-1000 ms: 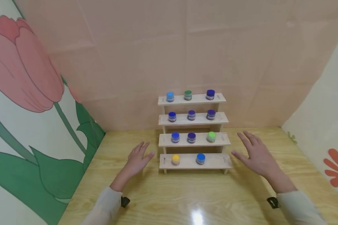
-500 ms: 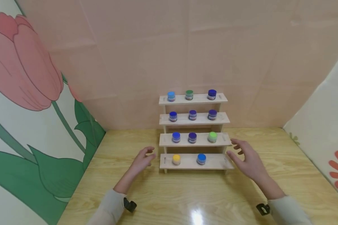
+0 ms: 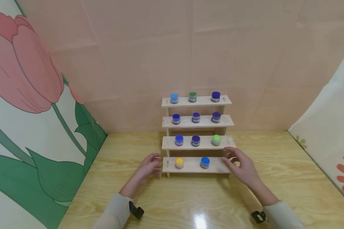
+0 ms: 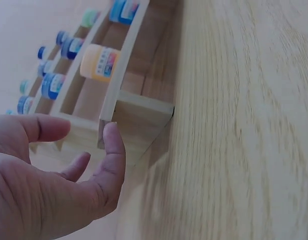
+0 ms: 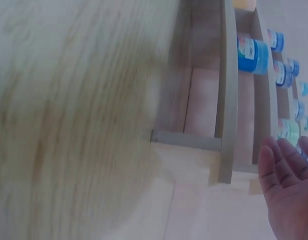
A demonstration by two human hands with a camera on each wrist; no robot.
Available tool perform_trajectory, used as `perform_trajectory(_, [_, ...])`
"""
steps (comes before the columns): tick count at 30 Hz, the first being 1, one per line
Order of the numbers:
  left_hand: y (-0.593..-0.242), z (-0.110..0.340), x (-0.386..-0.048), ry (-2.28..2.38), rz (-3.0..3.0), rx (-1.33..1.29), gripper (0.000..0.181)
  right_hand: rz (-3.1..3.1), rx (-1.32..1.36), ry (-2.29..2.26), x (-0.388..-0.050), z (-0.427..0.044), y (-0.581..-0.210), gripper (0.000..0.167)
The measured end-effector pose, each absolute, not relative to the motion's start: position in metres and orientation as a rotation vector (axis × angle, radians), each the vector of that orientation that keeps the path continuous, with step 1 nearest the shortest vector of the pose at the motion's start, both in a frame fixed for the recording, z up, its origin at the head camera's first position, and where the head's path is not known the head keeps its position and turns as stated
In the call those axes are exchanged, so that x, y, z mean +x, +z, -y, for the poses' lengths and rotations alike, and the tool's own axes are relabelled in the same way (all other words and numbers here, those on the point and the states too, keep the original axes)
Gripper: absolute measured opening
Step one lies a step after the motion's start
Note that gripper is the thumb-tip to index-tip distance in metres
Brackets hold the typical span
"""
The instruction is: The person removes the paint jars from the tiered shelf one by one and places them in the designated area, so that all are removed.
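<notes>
A four-step wooden rack (image 3: pixel 189 168) stands on the table, bearing small paint jars on every step. My left hand (image 3: pixel 149 167) is beside the rack's left end, its fingers loosely bent; in the left wrist view one fingertip (image 4: pixel 110 131) is at the end of the lowest step, and I cannot tell if it touches. Over the right end of the lowest step is my right hand (image 3: pixel 242 167), fingers relaxed, with nothing held. Between the hands, a yellow jar (image 3: pixel 179 163) and a blue jar (image 3: pixel 205 162) sit on that step.
A light green jar (image 3: pixel 216 140) is on the second step, close to my right hand. Several blue, purple and green jars fill the upper steps. Behind the wooden table (image 3: pixel 126 143) rises a pinkish covering (image 3: pixel 137 63); a flower-painted wall (image 3: pixel 63 171) borders the left.
Both hands have moved inward, from apart at either side to the ends of the rack, and their fingers have bent more. The jars have kept their places on the steps.
</notes>
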State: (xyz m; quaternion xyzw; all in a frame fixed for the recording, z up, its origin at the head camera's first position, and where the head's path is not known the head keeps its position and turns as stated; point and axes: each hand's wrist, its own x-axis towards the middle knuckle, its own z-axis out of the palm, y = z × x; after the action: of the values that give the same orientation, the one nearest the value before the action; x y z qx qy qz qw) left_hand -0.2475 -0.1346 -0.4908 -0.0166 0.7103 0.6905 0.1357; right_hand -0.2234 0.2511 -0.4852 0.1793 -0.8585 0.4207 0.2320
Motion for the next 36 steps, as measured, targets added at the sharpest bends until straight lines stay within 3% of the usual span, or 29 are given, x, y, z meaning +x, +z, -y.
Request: perform_trajectory(36, [-0.512, 0.128, -0.263, 1.996, -1.949, -0.027, 0.055, 2.557, 0.594, 1.217, -0.231, -0.218, -0.499, 0.041])
